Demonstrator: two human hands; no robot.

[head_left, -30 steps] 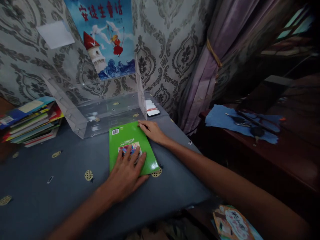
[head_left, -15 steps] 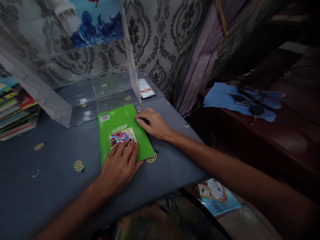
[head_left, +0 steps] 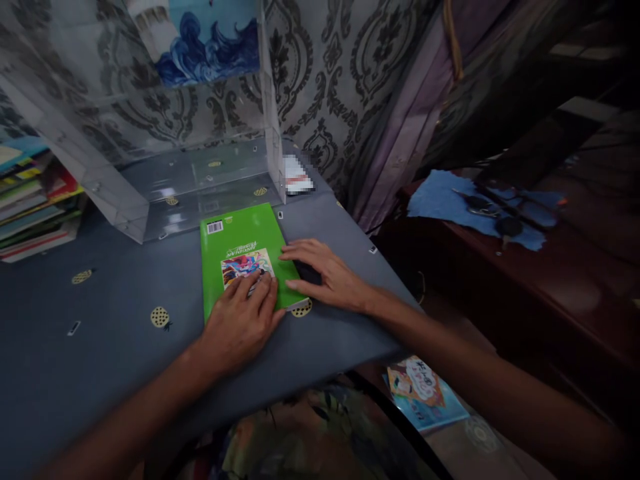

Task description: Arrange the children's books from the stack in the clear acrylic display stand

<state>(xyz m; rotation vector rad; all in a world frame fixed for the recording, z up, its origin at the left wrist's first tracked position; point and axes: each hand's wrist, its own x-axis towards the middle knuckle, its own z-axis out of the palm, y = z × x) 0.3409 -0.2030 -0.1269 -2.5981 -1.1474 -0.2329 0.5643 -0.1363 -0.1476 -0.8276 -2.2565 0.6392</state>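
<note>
A green book [head_left: 235, 240] with a colourful cover picture and a barcode lies flat on the grey-blue table [head_left: 100, 347]. My left hand [head_left: 245, 320] lies flat on its near end, fingers stretched over the picture. My right hand [head_left: 325, 277] rests at the book's right edge, fingers extended with the tips touching the near right corner. Neither hand has lifted the book off the table.
A clear acrylic stand [head_left: 200, 173] sits just behind the book, against the patterned wall. A stack of books [head_left: 30, 207] lies at the far left. A small card [head_left: 297, 181] lies by the stand. A picture book [head_left: 425, 393] lies on the floor; a dark wooden bench with blue cloth [head_left: 465, 207] stands on the right.
My right hand slid from the book's far right corner down along its right edge to the near corner. My left hand stayed flat on the cover. The view tilted down.
</note>
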